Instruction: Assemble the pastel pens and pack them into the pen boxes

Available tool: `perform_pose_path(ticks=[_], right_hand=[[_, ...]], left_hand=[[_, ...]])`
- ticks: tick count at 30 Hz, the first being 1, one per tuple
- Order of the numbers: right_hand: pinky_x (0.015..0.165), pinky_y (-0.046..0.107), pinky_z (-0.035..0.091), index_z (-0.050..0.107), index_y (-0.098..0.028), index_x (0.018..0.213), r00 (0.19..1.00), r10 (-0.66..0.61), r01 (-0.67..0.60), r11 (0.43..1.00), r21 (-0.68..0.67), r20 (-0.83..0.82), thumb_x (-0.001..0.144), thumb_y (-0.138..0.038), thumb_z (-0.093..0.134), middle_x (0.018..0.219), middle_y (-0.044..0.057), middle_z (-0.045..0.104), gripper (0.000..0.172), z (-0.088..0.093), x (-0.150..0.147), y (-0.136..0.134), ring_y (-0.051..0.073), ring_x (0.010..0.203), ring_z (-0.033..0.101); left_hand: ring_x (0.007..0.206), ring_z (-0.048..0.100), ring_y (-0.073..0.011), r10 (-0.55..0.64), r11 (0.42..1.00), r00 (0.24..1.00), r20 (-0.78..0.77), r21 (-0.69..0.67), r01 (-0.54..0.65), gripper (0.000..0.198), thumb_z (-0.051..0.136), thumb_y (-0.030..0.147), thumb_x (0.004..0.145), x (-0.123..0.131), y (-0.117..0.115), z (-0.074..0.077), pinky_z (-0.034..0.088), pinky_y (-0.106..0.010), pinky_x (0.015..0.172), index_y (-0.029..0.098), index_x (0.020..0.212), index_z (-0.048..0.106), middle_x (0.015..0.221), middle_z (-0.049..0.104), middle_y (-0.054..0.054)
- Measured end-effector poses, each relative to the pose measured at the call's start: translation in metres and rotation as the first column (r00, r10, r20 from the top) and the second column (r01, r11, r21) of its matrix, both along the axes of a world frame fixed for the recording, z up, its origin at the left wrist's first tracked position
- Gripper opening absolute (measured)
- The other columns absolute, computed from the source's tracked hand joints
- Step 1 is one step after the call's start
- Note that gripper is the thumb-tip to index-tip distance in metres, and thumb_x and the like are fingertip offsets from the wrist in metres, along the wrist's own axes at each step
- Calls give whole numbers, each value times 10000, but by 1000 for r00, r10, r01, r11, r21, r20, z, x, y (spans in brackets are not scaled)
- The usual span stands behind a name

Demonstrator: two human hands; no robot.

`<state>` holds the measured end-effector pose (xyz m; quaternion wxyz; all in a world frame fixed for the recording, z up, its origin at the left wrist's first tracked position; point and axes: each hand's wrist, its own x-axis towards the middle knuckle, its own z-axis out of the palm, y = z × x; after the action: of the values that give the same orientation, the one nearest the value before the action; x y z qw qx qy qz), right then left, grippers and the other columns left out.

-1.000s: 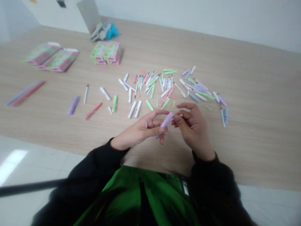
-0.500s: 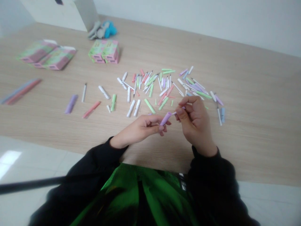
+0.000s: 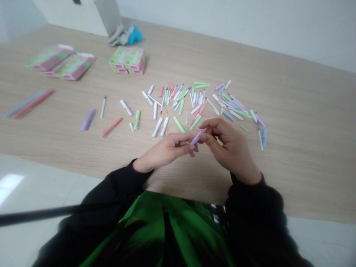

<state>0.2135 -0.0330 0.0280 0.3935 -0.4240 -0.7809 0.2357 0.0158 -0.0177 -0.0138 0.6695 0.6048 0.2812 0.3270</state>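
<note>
A short purple pen barrel [image 3: 195, 138] is held at a slant above the table's near part. My left hand [image 3: 178, 145] pinches its lower end between thumb and fingers. At the barrel's upper end, the thumb and forefinger of my right hand [image 3: 222, 142] are closed around the tip. They cover the thin white-and-purple pen part, so how deep it sits in the barrel cannot be seen. Just beyond both hands lie a green barrel [image 3: 179, 124] and a loose pile of pen parts [image 3: 197, 98] in white, green, pink and purple.
On the wooden table [image 3: 306, 148], single pen parts lie leftward, among them a purple barrel [image 3: 88, 119] and a pink piece [image 3: 111, 127]. Farther back are small stacked boxes [image 3: 128, 59], flatter boxes [image 3: 65, 63], grey-and-blue gloves [image 3: 125, 36] and a white box [image 3: 80, 15].
My right hand has moved left and down to the barrel, bringing the thin part to its upper end; the gap between them has closed. My left hand keeps its hold.
</note>
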Motion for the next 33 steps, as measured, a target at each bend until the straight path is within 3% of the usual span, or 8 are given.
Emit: perform_pose_path(ticks=[3,7,14,19,23,26,33], right_hand=[[617,257,472,674,-244,1134,999,39,-40,999,10,17,990,-253,593,766,-21,636,165,1,1,-2,125,678,598],[616,269,465,648,-242,1260,995,27,-25,999,21,-98,986,-215,580,747,-27,589,283,-1,2,-1,126,658,545],[689,295,482,639,-244,1190,979,-16,-12,991,-134,-205,973,-295,606,883,1,607,226,-23,-2,12,141,759,584],[644,279,465,662,-221,1139,969,-92,54,984,-168,-228,945,-309,621,883,0,604,216,-27,7,21,121,697,549],[578,281,435,691,-202,1058,967,-243,230,962,-144,-76,903,-240,610,818,-1,600,180,-27,31,42,124,621,519],[625,310,453,713,-179,991,943,-312,323,941,-96,120,855,-149,573,839,26,626,198,-35,44,66,142,633,529],[865,351,476,754,-157,904,900,-149,179,983,-36,409,808,-61,501,946,98,689,288,-57,23,107,222,907,617]], left_hand=[[864,670,-159,18,1000,999,42,1,-18,164,659,223,935,0,1,2,510,-297,893,139,1057,728,880,714,-42],[918,680,-180,36,999,996,77,14,-37,201,662,282,949,-2,3,6,505,-302,905,129,1050,745,913,738,-69],[830,656,-151,36,999,992,117,-14,-34,282,623,351,982,-6,4,2,486,-270,809,142,1113,760,885,748,-69],[830,672,-161,96,995,990,107,-18,-95,290,665,370,954,-7,5,1,500,-281,806,140,1099,767,919,775,-87],[842,684,-178,190,981,981,42,29,-192,309,715,410,912,-19,9,4,518,-303,830,146,1056,784,932,791,-91],[826,685,-182,284,957,959,12,60,-284,323,759,436,868,-34,13,2,526,-311,824,162,1034,796,910,794,-83],[839,680,-186,431,902,900,-66,69,-427,320,776,458,828,-54,14,-7,513,-314,830,176,977,799,889,783,-66]])
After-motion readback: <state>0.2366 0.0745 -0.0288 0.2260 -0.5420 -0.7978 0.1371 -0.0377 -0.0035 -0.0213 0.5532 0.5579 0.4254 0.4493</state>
